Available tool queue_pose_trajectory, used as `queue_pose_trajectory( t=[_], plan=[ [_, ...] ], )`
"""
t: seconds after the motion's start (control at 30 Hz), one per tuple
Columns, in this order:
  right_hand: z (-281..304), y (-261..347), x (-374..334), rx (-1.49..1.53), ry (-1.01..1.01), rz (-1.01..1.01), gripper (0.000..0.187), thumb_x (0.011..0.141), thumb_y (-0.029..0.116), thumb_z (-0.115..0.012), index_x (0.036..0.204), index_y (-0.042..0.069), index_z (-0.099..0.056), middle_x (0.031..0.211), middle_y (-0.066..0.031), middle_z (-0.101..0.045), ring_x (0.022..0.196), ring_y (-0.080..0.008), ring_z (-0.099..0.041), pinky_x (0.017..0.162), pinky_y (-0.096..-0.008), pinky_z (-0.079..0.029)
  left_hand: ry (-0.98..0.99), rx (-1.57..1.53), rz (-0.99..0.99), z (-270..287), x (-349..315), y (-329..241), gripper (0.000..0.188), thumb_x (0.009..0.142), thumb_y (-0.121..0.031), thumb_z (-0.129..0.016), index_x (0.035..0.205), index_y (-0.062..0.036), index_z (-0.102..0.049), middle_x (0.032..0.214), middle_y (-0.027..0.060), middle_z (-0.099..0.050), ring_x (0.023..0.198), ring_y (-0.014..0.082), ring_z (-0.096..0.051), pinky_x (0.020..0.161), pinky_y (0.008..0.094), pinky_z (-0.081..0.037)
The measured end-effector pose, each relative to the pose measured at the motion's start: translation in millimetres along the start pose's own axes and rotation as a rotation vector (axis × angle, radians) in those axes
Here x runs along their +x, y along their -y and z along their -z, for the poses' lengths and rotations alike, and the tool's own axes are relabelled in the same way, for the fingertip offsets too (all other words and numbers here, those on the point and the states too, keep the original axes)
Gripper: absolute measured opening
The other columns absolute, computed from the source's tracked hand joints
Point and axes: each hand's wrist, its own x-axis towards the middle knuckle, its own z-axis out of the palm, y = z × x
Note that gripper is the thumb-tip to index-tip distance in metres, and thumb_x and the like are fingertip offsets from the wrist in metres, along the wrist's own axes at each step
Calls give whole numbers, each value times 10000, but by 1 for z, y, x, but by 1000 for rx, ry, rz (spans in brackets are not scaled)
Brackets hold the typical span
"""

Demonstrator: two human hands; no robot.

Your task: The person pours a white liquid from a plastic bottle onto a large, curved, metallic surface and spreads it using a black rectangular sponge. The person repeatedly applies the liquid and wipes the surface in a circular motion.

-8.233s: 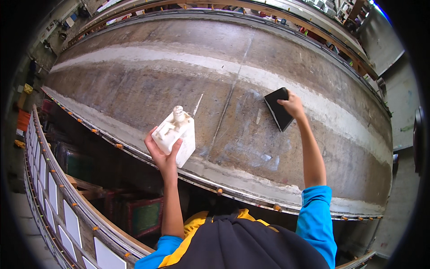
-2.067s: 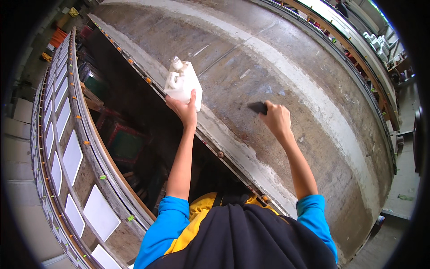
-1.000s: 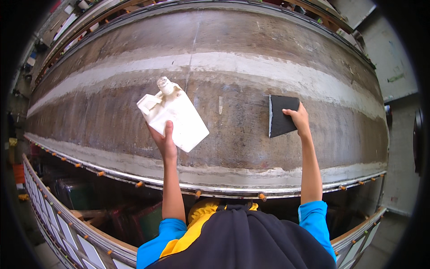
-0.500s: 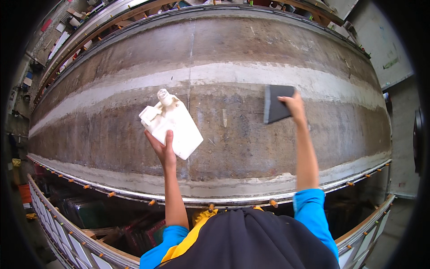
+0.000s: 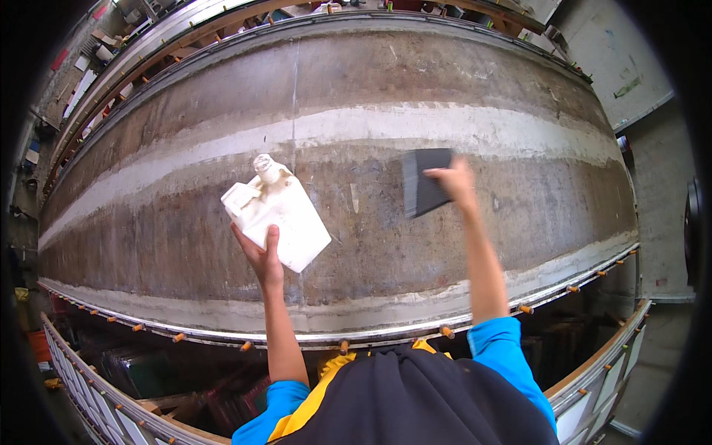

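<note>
My left hand is closed round the lower side of a white plastic jug, thumb lying across its face. The jug is tilted, its round neck and moulded handle pointing up and to the left, above the long stained table. Over the table's right half, my right hand grips a dark grey, ridged flat rectangular piece by its right edge. That piece is blurred along its left side, and I cannot tell whether it touches the surface.
A pale band runs lengthwise along the table. Orange-brown pegs line its near rail, close to my body. Below that rail, framed panels sit in the dark. Another wooden rail runs beyond the far edge, and a grey panel stands at right.
My right hand has swept left with the grey ridged piece, closer to the jug. The left hand keeps hold of the jug, and the whole view has shifted slightly.
</note>
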Motion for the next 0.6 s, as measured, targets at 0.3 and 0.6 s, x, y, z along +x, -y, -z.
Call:
queue_pose_trajectory(
  t=[0.3, 0.6],
  plan=[
    [-32, 46, -57, -151, -123, 195, 747, 704, 223, -713, 1253, -117, -337, 1160, -325, -504, 1090, -405, -513, 948, -416, -416, 23, 97, -46, 9, -16, -11, 707, 804, -273, -636, 1335, -42, -230, 1254, 156, -398, 1160, 248, -407, 970, 397, -315],
    [87, -73, -54, 149, -179, 12, 529, 664, 142, -714, 1111, -41, -497, 925, -169, -643, 819, -236, -647, 729, -322, -524, 41, 101, -23, 18, -34, -11, 743, 773, -247, -668, 1327, -16, -230, 1221, 146, -406, 1131, 248, -416, 958, 381, -323]
  ],
)
